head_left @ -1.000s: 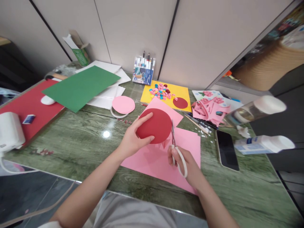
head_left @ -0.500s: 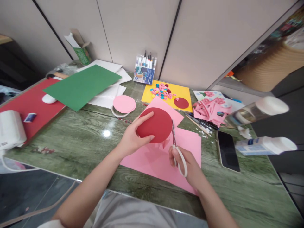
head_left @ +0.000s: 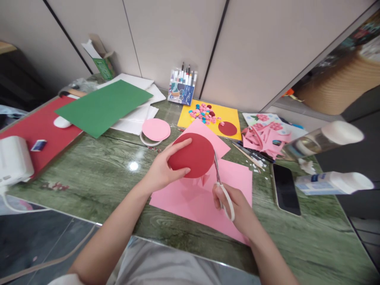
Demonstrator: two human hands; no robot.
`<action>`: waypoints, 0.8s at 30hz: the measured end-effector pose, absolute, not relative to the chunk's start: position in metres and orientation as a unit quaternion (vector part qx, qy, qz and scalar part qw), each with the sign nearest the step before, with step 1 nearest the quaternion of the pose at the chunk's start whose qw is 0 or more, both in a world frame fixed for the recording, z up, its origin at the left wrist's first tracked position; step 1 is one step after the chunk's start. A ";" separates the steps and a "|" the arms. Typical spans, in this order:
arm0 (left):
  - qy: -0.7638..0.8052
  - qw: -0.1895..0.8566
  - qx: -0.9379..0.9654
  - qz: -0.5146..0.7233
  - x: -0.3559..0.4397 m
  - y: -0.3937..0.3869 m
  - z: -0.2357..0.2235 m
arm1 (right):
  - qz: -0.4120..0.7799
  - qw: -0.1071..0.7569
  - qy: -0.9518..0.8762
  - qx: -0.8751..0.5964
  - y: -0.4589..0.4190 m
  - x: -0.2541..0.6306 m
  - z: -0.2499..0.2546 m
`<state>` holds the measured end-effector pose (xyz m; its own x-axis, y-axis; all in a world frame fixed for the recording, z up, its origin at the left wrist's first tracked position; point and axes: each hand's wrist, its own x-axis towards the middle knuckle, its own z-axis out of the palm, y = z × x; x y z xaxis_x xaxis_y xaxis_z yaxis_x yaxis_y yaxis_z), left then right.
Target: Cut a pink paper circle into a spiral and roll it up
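Observation:
Between its thumb and fingers my left hand (head_left: pixel 162 168) grips a red paper circle (head_left: pixel 194 156) above the table. My right hand (head_left: pixel 233 204) is closed around the white handles of a pair of scissors (head_left: pixel 219 178). The scissor blades point up along the circle's right edge, over a piece of pink paper behind it. Whether they touch the circle's edge I cannot tell. Below both hands lies a large pink paper sheet (head_left: pixel 190 208), with a small folded pink piece showing under the circle. Pink paper circles (head_left: pixel 156 129) rest on a roll of white tape (head_left: pixel 145 141) to the left.
Behind are a yellow sheet (head_left: pixel 185 118) with small coloured balls and a red circle, and a marker pack (head_left: pixel 182 87). Pink scraps (head_left: pixel 265 138), a phone (head_left: pixel 286 189) and two bottles (head_left: pixel 332 183) stand or lie right. Green paper (head_left: pixel 103 107) and red paper (head_left: pixel 18 124) are left.
My left hand and the red circle have shifted slightly left, away from the scissors. My right hand stays nearly in place. The whole view has drifted a little.

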<state>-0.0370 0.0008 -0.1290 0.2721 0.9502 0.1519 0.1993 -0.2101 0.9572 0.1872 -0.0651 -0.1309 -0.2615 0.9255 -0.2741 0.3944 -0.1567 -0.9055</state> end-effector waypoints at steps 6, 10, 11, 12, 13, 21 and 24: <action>0.437 0.454 0.663 0.405 -0.040 0.001 -0.127 | 0.525 0.240 -0.602 -0.552 -0.063 0.191 -0.128; 0.435 0.438 0.688 0.382 -0.040 0.002 -0.127 | 0.523 0.244 -0.612 -0.540 -0.062 0.194 -0.128; 0.436 0.436 0.692 0.376 -0.040 0.002 -0.127 | 0.523 0.244 -0.614 -0.539 -0.062 0.194 -0.128; 0.437 0.436 0.693 0.372 -0.040 0.002 -0.127 | 0.523 0.245 -0.614 -0.538 -0.062 0.195 -0.128; 0.438 0.437 0.694 0.370 -0.040 0.002 -0.127 | 0.523 0.246 -0.613 -0.538 -0.062 0.195 -0.128; 0.433 0.458 0.681 0.373 -0.039 0.002 -0.129 | 0.532 0.256 -0.609 -0.530 -0.065 0.193 -0.126; 0.433 0.460 0.679 0.373 -0.039 0.002 -0.128 | 0.529 0.255 -0.612 -0.530 -0.065 0.193 -0.127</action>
